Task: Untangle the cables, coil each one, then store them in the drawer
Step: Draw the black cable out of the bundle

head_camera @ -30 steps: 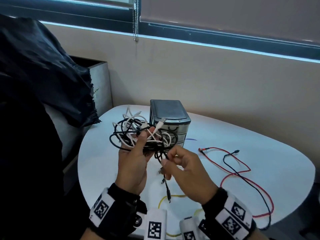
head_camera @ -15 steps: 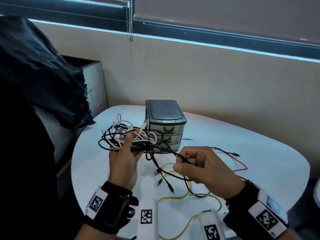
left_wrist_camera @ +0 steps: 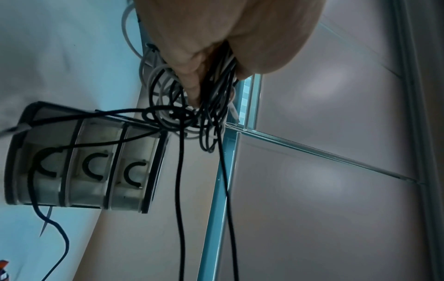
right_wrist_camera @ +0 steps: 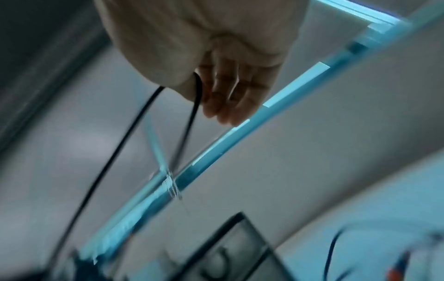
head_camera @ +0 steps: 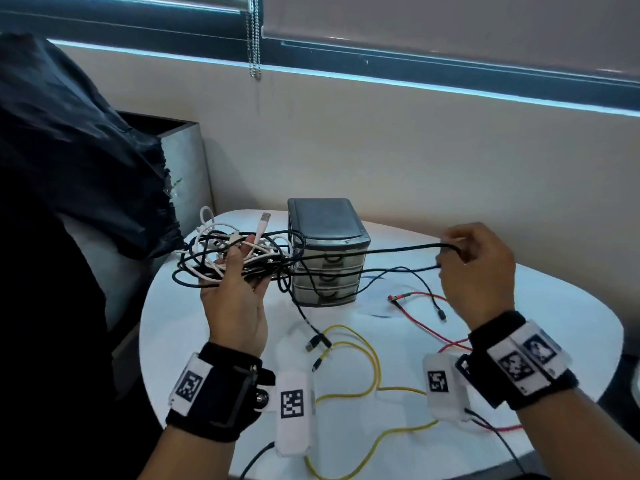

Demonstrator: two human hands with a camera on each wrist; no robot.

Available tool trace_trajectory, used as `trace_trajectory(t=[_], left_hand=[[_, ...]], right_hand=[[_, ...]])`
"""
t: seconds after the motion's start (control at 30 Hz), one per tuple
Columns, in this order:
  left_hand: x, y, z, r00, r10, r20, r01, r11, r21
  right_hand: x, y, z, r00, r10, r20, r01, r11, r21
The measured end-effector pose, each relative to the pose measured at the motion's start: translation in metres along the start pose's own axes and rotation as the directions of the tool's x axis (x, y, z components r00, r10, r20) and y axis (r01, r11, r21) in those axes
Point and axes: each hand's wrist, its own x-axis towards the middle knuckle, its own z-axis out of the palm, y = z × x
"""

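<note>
My left hand [head_camera: 239,271] grips a tangle of black and white cables [head_camera: 235,251] above the table's left side; the left wrist view shows the tangle [left_wrist_camera: 192,106] squeezed between thumb and fingers. My right hand [head_camera: 467,258] pinches a loop of one black cable [head_camera: 367,252], drawn taut to the right across the front of the small grey drawer unit [head_camera: 327,251]. In the blurred right wrist view two strands of that black cable [right_wrist_camera: 192,114] run from under the thumb. All three drawers [left_wrist_camera: 91,167] are closed.
A yellow cable [head_camera: 367,375] lies in loops on the white table [head_camera: 536,327] near me. A red cable [head_camera: 426,323] and a thin black cable [head_camera: 429,289] lie right of the drawer unit. Black cloth [head_camera: 69,168] hangs at the left.
My right hand has moved up and far to the right, pulling the black cable out taut from the tangle. My left hand still holds the bundle in about the same place.
</note>
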Motion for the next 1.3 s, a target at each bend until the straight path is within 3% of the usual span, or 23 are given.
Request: trace_trajectory(t=[0.03, 0.1, 0.17, 0.2, 0.23, 0.3, 0.37, 0.43, 0.5, 0.57, 0.63, 0.7, 0.77, 0.83, 0.87, 0.93, 1.0, 1.03, 1.1, 1.17, 1.23, 1.3], left_hand=[[0.000, -0.001, 0.001, 1.000, -0.008, 0.000, 0.008, 1.000, -0.007], [0.001, -0.003, 0.001, 1.000, -0.019, 0.014, 0.019, 1.000, -0.007], [0.003, -0.002, 0.000, 0.999, -0.017, 0.032, 0.017, 1.000, -0.003], [0.005, -0.001, 0.000, 0.999, -0.017, 0.039, 0.017, 1.000, -0.009], [0.006, 0.001, 0.000, 0.999, -0.018, 0.045, 0.019, 1.000, -0.017], [0.010, 0.006, -0.003, 0.998, -0.013, 0.056, 0.015, 1.000, -0.025], [0.012, 0.009, -0.004, 0.997, -0.004, 0.076, 0.006, 1.000, -0.026], [0.012, 0.011, -0.005, 0.996, 0.012, 0.090, -0.010, 1.000, -0.021], [0.013, 0.014, -0.007, 0.994, 0.030, 0.108, -0.028, 0.999, -0.020], [0.016, 0.022, -0.009, 0.991, 0.041, 0.126, -0.038, 0.999, -0.023], [0.018, 0.030, -0.012, 0.989, 0.047, 0.143, -0.044, 0.999, -0.024], [0.018, 0.034, -0.014, 0.988, 0.052, 0.147, -0.050, 0.999, -0.015], [0.013, 0.034, -0.014, 0.987, 0.045, 0.157, -0.044, 0.999, -0.008], [0.008, 0.030, -0.014, 0.986, 0.042, 0.160, -0.041, 0.999, -0.010], [0.005, 0.028, -0.015, 0.987, 0.036, 0.154, -0.036, 0.999, -0.007], [0.004, 0.026, -0.018, 0.989, 0.023, 0.147, -0.024, 1.000, 0.006], [0.005, 0.027, -0.023, 0.990, 0.000, 0.142, -0.003, 1.000, 0.022], [0.006, 0.029, -0.025, 0.991, -0.011, 0.135, 0.007, 1.000, 0.029], [0.006, 0.031, -0.029, 0.992, -0.020, 0.123, 0.016, 0.999, 0.036], [0.005, 0.032, -0.033, 0.993, -0.025, 0.116, 0.022, 0.999, 0.031], [0.004, 0.035, -0.033, 0.994, -0.036, 0.099, 0.035, 0.999, 0.007], [0.003, 0.038, -0.033, 0.996, -0.041, 0.084, 0.042, 0.999, -0.015]], right_hand=[[-0.001, -0.004, 0.001, 0.996, 0.087, 0.006, -0.087, 0.981, 0.171], [-0.005, -0.016, -0.002, 0.955, 0.235, 0.182, -0.290, 0.871, 0.396], [-0.009, -0.020, -0.008, 0.868, 0.292, 0.402, -0.466, 0.762, 0.450], [-0.009, -0.020, -0.011, 0.853, 0.288, 0.435, -0.476, 0.771, 0.424], [-0.007, -0.017, -0.014, 0.875, 0.266, 0.404, -0.421, 0.830, 0.365], [-0.001, -0.013, -0.018, 0.957, 0.144, 0.252, -0.184, 0.972, 0.144], [0.005, -0.015, -0.020, 0.994, 0.006, 0.113, -0.008, 1.000, 0.016], [0.010, -0.016, -0.021, 0.996, 0.046, 0.076, -0.056, 0.991, 0.125], [0.010, -0.020, -0.021, 0.973, 0.126, 0.193, -0.176, 0.947, 0.268], [0.007, -0.023, -0.022, 0.933, 0.149, 0.328, -0.250, 0.924, 0.290], [0.006, -0.017, -0.026, 0.945, 0.103, 0.310, -0.161, 0.973, 0.167], [0.005, -0.005, -0.032, 0.968, -0.020, 0.249, 0.044, 0.995, -0.089], [0.004, 0.008, -0.036, 0.991, -0.054, 0.120, 0.076, 0.978, -0.193], [0.003, 0.010, -0.035, 0.995, 0.095, 0.013, -0.095, 0.996, -0.005], [0.002, 0.011, -0.036, 0.973, 0.228, 0.036, -0.230, 0.971, 0.066], [-0.003, 0.010, -0.041, 0.861, 0.460, 0.218, -0.485, 0.871, 0.077], [-0.006, 0.006, -0.049, 0.750, 0.531, 0.394, -0.611, 0.785, 0.104], [-0.008, 0.003, -0.052, 0.724, 0.528, 0.443, -0.642, 0.751, 0.154], [-0.007, -0.004, -0.057, 0.752, 0.482, 0.450, -0.634, 0.717, 0.291], [-0.002, 0.000, -0.059, 0.856, 0.381, 0.350, -0.499, 0.788, 0.362], [0.005, 0.007, -0.062, 0.968, 0.198, 0.153, -0.223, 0.960, 0.169], [0.008, 0.000, -0.070, 0.998, 0.038, 0.050, -0.030, 0.990, -0.136]])
